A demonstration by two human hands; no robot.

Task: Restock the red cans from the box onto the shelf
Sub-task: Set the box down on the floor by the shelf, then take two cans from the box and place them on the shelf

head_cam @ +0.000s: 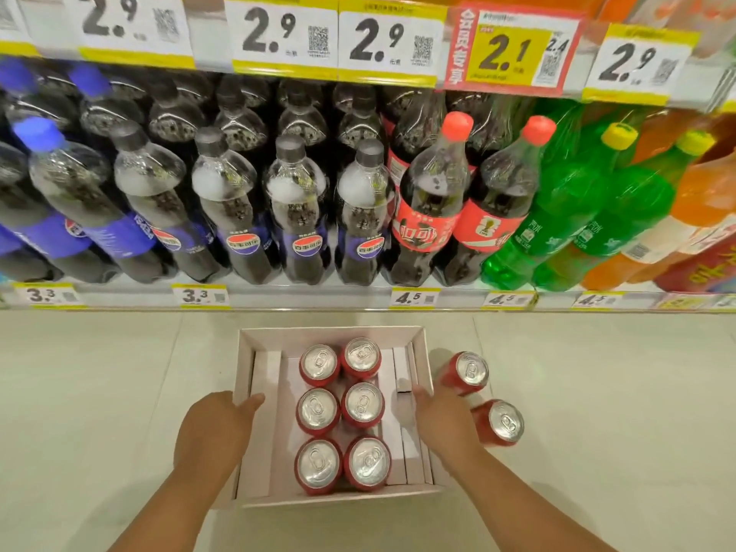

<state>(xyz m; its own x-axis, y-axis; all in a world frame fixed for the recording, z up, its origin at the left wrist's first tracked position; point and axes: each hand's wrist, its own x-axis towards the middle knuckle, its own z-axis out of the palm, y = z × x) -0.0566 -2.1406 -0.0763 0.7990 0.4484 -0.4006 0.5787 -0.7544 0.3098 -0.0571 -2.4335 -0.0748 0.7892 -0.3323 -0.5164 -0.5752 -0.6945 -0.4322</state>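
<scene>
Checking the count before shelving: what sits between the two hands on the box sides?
In the head view, six red cans stand upright in two columns inside the box, between the left hand and right hand.

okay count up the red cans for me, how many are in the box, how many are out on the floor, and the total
Red cans in the box: 6, starting with the back-left one
Red cans on the floor, right of the box: 2, the farther and the nearer
Total red cans: 8
</scene>
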